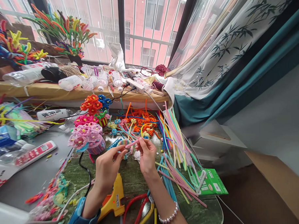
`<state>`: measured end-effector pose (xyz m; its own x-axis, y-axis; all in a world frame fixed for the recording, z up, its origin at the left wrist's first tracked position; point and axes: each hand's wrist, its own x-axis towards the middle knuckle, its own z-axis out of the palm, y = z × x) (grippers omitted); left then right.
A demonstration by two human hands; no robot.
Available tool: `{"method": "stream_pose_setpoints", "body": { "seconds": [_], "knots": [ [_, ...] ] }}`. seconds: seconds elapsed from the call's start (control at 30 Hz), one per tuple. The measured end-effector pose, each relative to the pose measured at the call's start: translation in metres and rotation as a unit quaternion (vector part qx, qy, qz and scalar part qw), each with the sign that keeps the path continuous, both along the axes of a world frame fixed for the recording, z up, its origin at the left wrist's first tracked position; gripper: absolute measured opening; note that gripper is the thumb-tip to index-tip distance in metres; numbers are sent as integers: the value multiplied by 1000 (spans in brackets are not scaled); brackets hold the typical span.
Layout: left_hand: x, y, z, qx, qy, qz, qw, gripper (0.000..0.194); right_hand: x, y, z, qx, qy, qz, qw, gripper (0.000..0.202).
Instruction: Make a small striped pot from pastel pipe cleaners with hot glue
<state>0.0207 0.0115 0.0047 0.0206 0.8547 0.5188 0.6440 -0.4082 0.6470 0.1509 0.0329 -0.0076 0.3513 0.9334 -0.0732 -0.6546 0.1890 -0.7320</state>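
A short piece of pink pipe cleaner is stretched between my two hands above the table. My right hand pinches its right end between thumb and fingers. At the other end, the closed fingertips of my left hand grip the tip. Just behind my fingers lies a pastel striped ring, partly hidden. Under my left wrist rests a yellow glue gun. Red-handled pliers lie between my forearms.
Pink and orange pipe-cleaner flowers stand in pots at left. Bundles of loose pipe cleaners spread across the right side, beside a green box. Plastic bottles line the windowsill. A black cord runs near my left hand.
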Motion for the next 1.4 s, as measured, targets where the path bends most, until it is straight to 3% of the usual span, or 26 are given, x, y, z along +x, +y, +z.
{"method": "stream_pose_setpoints", "body": {
  "seconds": [0.17, 0.33, 0.4, 0.5, 0.63, 0.77, 1.1, 1.4],
  "knots": [
    [3, 2, 9, -140, -198, -63, 968, 31, -1, -2, -1, -9, -4, 56, 998, 22],
    [-3, 3, 20, -153, -231, -81, 958, 30, 10, 1, -2, 6, -13, 79, 997, 19],
    [-7, 3, 21, -150, -222, -85, 960, 31, 16, 3, 1, 12, -22, 73, 997, 18],
    [-12, 5, 21, -149, -177, -93, 968, 31, 22, 2, 6, 35, -69, 117, 990, 23],
    [-14, 7, 21, -124, -68, -111, 984, 31, 23, -2, 8, 63, -212, 217, 951, 26],
    [-14, 8, 24, -70, 10, -123, 990, 33, 22, -4, 3, 84, -310, 227, 920, 25],
    [-15, 5, 25, 87, 57, -134, 985, 15, 32, -3, 5, 56, -233, 321, 916, 34],
    [-17, 4, 23, 130, 74, -134, 980, 14, 31, -6, 9, 45, -211, 341, 915, 38]
  ]
}}
